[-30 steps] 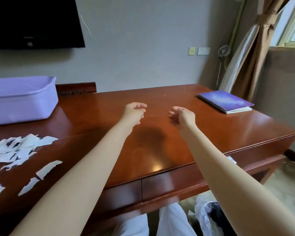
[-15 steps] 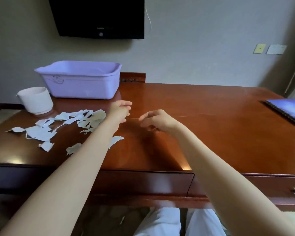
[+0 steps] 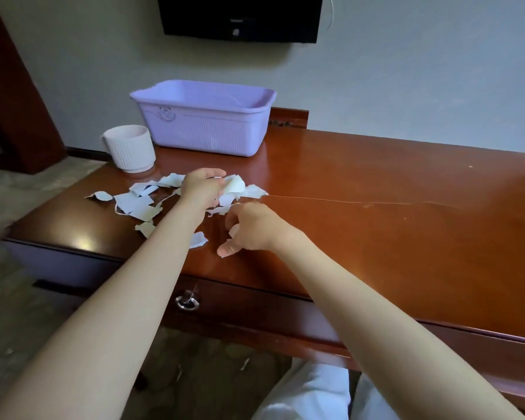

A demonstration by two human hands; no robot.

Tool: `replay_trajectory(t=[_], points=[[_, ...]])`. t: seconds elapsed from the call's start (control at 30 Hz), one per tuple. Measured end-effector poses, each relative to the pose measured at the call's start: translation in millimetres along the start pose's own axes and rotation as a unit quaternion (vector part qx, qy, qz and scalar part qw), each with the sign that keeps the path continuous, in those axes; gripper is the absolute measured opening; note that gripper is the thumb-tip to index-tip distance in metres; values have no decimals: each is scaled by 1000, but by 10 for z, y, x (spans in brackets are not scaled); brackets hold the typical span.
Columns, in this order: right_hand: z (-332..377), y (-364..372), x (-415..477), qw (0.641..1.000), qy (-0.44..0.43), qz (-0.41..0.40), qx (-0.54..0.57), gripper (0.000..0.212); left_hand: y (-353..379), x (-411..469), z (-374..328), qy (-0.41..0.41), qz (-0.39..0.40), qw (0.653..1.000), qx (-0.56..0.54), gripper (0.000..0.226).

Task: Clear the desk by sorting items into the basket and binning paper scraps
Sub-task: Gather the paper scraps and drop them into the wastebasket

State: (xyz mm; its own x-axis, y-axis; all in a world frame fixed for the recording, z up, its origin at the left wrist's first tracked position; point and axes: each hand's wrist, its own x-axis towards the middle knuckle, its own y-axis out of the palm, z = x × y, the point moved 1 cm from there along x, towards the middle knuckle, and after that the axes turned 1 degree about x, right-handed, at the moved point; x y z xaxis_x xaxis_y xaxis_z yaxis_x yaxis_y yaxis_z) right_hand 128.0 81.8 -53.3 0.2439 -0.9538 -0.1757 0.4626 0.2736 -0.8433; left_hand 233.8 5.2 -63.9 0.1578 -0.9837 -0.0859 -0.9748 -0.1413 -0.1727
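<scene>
Dim, soft; glare on desk point(image 3: 82, 242)

Black wall-mounted TV point(image 3: 240, 18) top centre; thin white cable point(image 3: 331, 13) at its right edge. Pale grey wall point(image 3: 406, 71) behind. Dark wood cabinet point(image 3: 12, 101) upper left. Mottled floor point(image 3: 19, 283) lower left. White trousers point(image 3: 309, 392) bottom centre. Metal ring pull point(image 3: 187, 303) below centre.
</scene>
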Motion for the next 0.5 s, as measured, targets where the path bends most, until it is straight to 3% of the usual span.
replay_trajectory(t=[0.1, 0.17, 0.4, 0.5], points=[[16, 13, 146, 999, -6, -29, 10, 26, -47, 67, 45, -7, -1, 1000, -10, 24], [-4, 22, 247, 998, -7, -55, 36, 18, -90, 105, 53, 2, -11, 1000, 10, 22], [165, 18, 606, 979, -20, -177, 96, 16, -451, 264, -5, 32, -67, 992, 103, 34], [293, 30, 745, 972, -22, -225, 58, 23, -657, 313, 33, 54, -75, 980, 175, 39]])
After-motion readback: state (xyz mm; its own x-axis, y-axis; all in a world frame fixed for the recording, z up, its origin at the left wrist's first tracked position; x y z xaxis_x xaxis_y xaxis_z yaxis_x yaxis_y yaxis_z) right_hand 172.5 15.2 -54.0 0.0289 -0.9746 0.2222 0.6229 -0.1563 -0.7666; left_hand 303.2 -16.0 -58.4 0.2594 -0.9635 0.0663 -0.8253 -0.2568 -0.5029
